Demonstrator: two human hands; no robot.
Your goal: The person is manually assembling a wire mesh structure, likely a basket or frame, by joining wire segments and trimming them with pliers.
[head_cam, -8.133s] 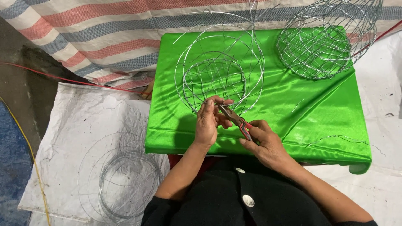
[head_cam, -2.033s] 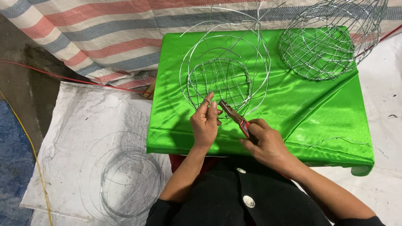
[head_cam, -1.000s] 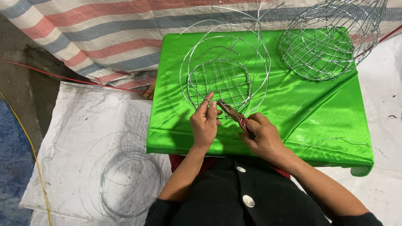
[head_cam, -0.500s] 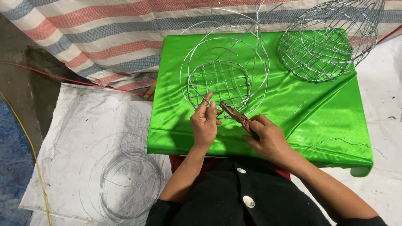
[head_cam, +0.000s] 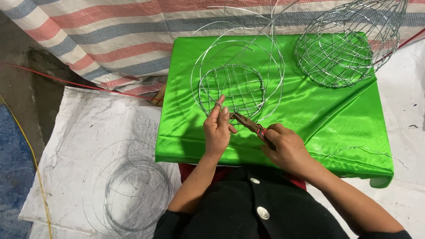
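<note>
A half-built wire basket frame (head_cam: pixel 234 84) of thin silver rings and a woven grid base lies on the bright green cloth (head_cam: pixel 341 124). My left hand (head_cam: pixel 218 128) pinches the wire at the frame's near rim. My right hand (head_cam: pixel 285 148) grips red-handled pliers (head_cam: pixel 250 126), whose jaws point at the same spot beside my left fingers.
A finished wire basket (head_cam: pixel 345 44) stands at the far right of the green cloth. A coil of loose wire (head_cam: pixel 133 190) lies on white sheeting (head_cam: pixel 88 132) at the lower left. A striped tarp (head_cam: pixel 110 40) hangs behind. A yellow cord (head_cam: pixel 31 163) runs along the left.
The frame has been turned slightly and my hands have stayed at its near rim, with the pliers shifting a little against the wire.
</note>
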